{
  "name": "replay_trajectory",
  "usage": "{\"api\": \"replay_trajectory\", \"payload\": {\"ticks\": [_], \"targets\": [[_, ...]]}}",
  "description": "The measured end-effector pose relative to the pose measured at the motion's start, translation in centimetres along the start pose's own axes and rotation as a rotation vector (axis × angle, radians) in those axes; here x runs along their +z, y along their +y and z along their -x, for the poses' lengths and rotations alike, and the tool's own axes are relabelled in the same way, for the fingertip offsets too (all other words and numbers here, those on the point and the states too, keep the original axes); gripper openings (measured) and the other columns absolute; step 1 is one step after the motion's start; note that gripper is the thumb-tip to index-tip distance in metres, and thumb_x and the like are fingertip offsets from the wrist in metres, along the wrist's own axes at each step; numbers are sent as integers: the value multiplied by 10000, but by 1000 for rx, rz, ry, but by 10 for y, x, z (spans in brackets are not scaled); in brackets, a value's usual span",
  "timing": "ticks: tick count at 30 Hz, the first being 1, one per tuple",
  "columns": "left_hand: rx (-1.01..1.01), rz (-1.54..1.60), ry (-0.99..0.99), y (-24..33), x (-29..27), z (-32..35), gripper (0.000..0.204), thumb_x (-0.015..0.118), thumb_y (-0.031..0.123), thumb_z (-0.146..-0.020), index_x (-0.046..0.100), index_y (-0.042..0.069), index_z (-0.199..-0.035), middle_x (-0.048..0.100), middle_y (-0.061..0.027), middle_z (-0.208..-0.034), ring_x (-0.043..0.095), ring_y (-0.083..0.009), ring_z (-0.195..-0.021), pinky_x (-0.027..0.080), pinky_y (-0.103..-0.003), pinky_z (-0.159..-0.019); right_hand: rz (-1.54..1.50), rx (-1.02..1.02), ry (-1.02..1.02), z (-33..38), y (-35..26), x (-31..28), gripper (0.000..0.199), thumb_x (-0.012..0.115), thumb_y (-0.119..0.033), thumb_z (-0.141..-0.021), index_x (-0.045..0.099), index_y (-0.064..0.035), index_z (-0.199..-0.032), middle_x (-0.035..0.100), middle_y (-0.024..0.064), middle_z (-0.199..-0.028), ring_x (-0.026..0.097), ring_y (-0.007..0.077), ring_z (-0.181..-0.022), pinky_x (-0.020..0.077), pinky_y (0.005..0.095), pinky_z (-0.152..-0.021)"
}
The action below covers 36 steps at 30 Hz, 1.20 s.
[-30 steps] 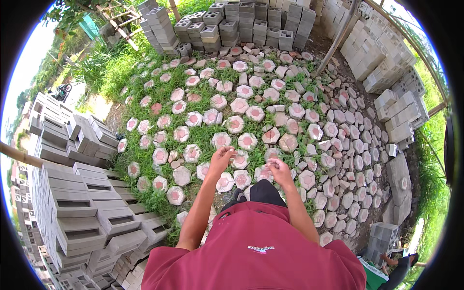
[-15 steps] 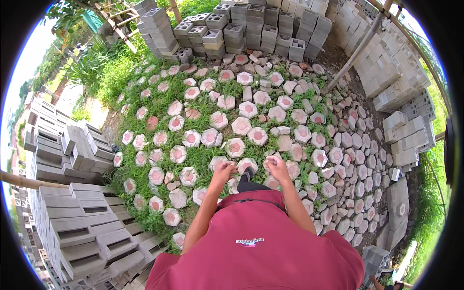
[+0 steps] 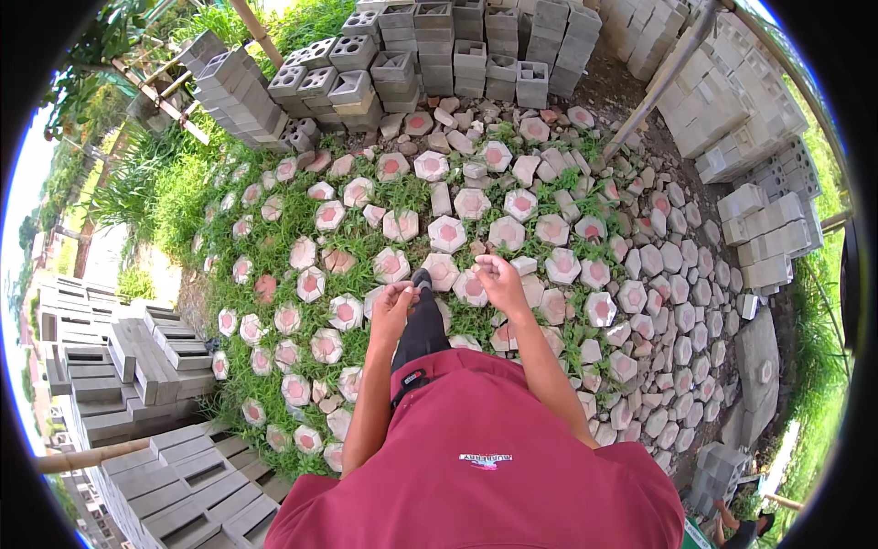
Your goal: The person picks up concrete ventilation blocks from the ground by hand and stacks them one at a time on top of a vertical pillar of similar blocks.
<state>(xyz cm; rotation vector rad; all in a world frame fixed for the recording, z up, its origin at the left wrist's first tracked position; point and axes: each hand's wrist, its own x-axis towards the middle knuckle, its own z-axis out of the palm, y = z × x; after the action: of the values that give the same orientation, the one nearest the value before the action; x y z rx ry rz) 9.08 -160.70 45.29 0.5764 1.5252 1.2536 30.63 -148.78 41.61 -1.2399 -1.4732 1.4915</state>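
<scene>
In front of my maroon shirt [image 3: 512, 412], both hands hang in the air over the ground, wrists apart. My left hand [image 3: 393, 306] has its fingers curled in and nothing shows in it. To its right and slightly farther out, my right hand [image 3: 499, 282] is closed too, thumb near the bent fingertips, with no object visible. Between the hands my dark trouser leg [image 3: 424, 325] reaches forward to a grey shoe [image 3: 422, 277] among the pavers. A hexagonal paver [image 3: 470, 288] with a pink centre lies on the ground by my right hand.
Many hexagonal pavers and stone pieces [image 3: 631, 295] lie in grass. Hollow concrete blocks stand stacked at the back [image 3: 434, 50], left [image 3: 178, 480] and right [image 3: 768, 224]. A slanting pole [image 3: 660, 87] stands back right. Another person [image 3: 736, 526] shows at the lower right edge.
My view has moved forward and turned, so the back stacks sit farther left. My hands have shifted slightly, still closed. More of the other person now shows at the lower right.
</scene>
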Motion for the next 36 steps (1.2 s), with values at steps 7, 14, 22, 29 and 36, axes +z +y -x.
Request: {"api": "replay_trajectory", "payload": {"ticks": [7, 14, 22, 29, 36], "targets": [[144, -182, -211, 50, 29, -163, 199, 559, 169, -945, 586, 35, -1090, 675, -39, -988, 614, -100, -858, 478, -255, -727, -79, 124, 92, -120, -11, -11, 277, 640, -173, -861, 619, 28, -1051, 673, 81, -874, 638, 120, -759, 509, 261, -692], [280, -295, -266, 168, 58, -312, 228, 576, 171, -926, 600, 12, -1087, 668, -50, -967, 602, -102, -851, 472, -257, -747, -122, 147, 157, -264, -65, -24, 274, 628, -167, -867, 599, 9, -1075, 667, 66, -907, 630, 115, -794, 497, 258, -687], [216, -310, -295, 219, 72, -404, 244, 592, 173, -916, 605, -20, -1064, 670, -74, -950, 619, -133, -864, 507, -293, -763, -388, 365, 187, -336, -57, -15, 298, 576, -168, -923, 543, -8, -1172, 668, 96, -1016, 646, 164, -886, 508, 283, -741], [8, -438, -320, 184, 104, -488, 219, 551, 117, -938, 571, -23, -1105, 658, -79, -1011, 602, -115, -913, 473, -248, -802, -419, 452, 139, -437, -45, -34, 344, 576, -186, -931, 511, -7, -1217, 660, 105, -1044, 640, 169, -904, 514, 293, -764], [-80, -339, -211, 199, 190, -650, 206, 536, 141, -951, 594, -12, -1076, 671, -87, -997, 627, -136, -912, 484, -260, -801, -475, 532, 135, -599, -11, -111, 323, 573, -180, -928, 522, -14, -1201, 665, 90, -1025, 629, 153, -910, 498, 288, -777]]}}
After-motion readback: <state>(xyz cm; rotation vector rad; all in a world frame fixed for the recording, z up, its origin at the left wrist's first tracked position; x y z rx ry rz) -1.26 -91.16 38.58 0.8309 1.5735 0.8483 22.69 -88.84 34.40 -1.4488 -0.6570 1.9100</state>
